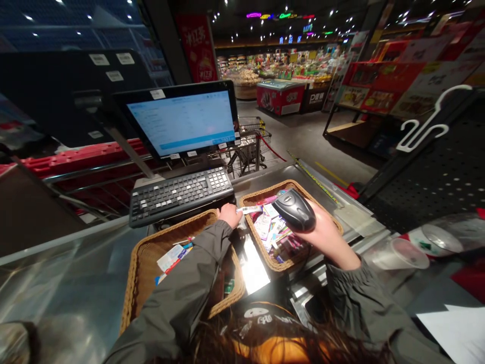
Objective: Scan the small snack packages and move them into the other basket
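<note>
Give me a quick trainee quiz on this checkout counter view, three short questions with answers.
1. True or false: the right hand holds a black handheld barcode scanner.
2. Which holds more packets: the left wicker basket or the right wicker basket?
3. What lies between the monitor and the baskets?

Key: 1. True. 2. The right wicker basket. 3. A keyboard.

Fig. 1 | left sleeve (178, 288), right sleeve (359, 303): creased grey-green jacket fabric | cuffs ended at bare left hand (229, 215), bare right hand (326, 237) | long dark hair (333, 344) lay across black top (271, 323) with white print
</note>
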Demonstrator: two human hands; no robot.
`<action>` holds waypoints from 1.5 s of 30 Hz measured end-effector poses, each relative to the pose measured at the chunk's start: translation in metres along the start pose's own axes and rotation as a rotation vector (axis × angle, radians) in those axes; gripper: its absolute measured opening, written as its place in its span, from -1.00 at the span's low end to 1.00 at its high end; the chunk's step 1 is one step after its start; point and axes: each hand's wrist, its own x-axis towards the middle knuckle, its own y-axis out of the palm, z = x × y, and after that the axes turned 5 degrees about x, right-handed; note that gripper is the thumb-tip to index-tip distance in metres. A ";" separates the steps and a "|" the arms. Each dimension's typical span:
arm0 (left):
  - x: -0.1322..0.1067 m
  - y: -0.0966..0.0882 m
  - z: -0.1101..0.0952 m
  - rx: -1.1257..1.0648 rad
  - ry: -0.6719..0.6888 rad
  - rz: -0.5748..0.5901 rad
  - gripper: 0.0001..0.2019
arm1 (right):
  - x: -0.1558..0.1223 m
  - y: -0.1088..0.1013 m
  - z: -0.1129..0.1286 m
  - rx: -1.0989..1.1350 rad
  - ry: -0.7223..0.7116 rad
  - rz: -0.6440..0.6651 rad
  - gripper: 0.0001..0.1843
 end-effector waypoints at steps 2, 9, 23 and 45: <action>0.002 -0.008 0.002 -0.009 -0.019 -0.028 -0.76 | 0.000 0.001 0.002 0.004 0.007 0.007 -0.41; -0.010 -0.036 0.015 0.019 0.235 -0.340 -0.79 | 0.001 0.005 0.011 0.032 0.001 0.014 -0.37; -0.079 -0.157 0.064 -0.142 0.175 -0.549 -0.67 | 0.019 0.032 0.059 -0.069 -0.332 0.070 -0.49; -0.162 -0.163 0.146 -0.145 0.005 -0.615 -0.68 | 0.008 0.102 0.142 0.009 -0.464 0.376 -0.51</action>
